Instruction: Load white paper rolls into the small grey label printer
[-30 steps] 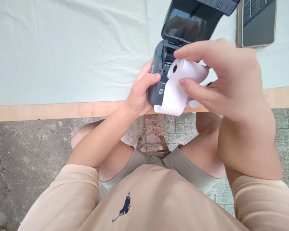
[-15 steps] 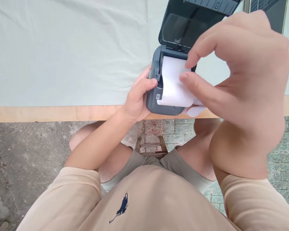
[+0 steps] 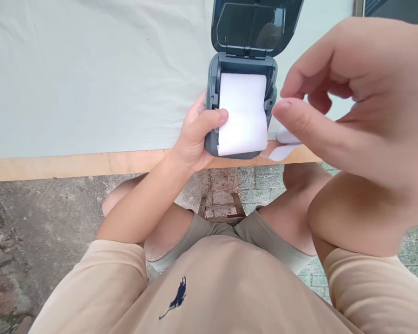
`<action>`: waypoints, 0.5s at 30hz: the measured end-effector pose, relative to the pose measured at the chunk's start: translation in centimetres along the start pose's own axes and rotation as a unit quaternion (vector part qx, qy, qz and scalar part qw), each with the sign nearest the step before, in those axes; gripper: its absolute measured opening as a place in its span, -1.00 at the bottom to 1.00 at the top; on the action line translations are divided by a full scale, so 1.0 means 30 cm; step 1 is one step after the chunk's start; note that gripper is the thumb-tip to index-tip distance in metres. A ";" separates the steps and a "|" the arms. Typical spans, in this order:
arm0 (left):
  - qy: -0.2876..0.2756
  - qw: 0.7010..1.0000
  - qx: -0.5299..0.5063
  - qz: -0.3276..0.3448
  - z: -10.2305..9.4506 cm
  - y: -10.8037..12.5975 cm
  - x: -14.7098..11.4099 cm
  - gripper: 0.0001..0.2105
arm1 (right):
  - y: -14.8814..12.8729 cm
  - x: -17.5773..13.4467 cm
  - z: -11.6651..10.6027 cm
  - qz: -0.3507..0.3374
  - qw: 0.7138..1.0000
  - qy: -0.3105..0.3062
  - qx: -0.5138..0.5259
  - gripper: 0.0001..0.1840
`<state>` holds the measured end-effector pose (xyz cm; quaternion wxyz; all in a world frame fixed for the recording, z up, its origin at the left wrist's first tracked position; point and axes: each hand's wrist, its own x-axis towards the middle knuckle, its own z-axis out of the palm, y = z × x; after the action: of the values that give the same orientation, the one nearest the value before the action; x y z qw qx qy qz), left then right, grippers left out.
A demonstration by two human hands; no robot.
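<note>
In the head view, the left hand holds a small dark printer just above the near edge of the surface. Its thumb lies across the printer's left side, with the tip resting on the left edge of the paper roll. The other fingers of this hand go behind and under the printer, so how they are bent there is mostly hidden; the hand is wrapped around it from the left.

The paper roll sits inside the printer, and its white sheet runs down toward the person over the printer's front end. The lid is swung up and back on its hinge at the far end, its clear window showing.

The right hand is held to the right of the printer, apart from it, with thumb and forefinger parted and nothing between them; the remaining fingers are curled behind. Below its thumb, just beside the printer's lower right corner, a curled white strip shows.

A pale cloth covers the surface down to a bare wooden edge. Part of a phone lies at the top right, beyond the right hand.
</note>
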<state>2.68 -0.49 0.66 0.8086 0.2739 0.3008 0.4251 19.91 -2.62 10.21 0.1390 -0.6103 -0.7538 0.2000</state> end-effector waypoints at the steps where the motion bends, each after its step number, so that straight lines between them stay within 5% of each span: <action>1: 0.000 1.000 -0.008 0.004 0.000 -0.002 0.001 -0.84 | 0.002 -0.007 -0.004 -0.002 1.000 -0.021 0.008 -0.87; 8: 0.004 1.000 -0.016 0.012 0.014 -0.002 0.002 -0.84 | 0.006 -0.021 0.012 -0.037 0.990 -0.102 0.091 -0.86; 12: -0.011 1.000 0.001 0.018 0.005 -0.004 0.007 -0.85 | 0.003 -0.025 0.006 0.010 0.964 -0.221 0.146 -0.64; 13: -0.011 1.000 0.008 0.015 0.001 -0.003 0.008 -0.85 | 0.001 -0.027 0.005 0.022 0.960 -0.226 0.166 -0.61; 15: -0.010 1.000 0.023 0.004 -0.004 0.000 0.007 -0.84 | -0.003 -0.028 0.010 0.053 0.978 -0.123 0.159 -0.67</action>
<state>2.68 -0.27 0.52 0.8032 0.2974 0.3014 0.4191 19.89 -3.48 10.02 0.1297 -0.5897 -0.6904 0.3985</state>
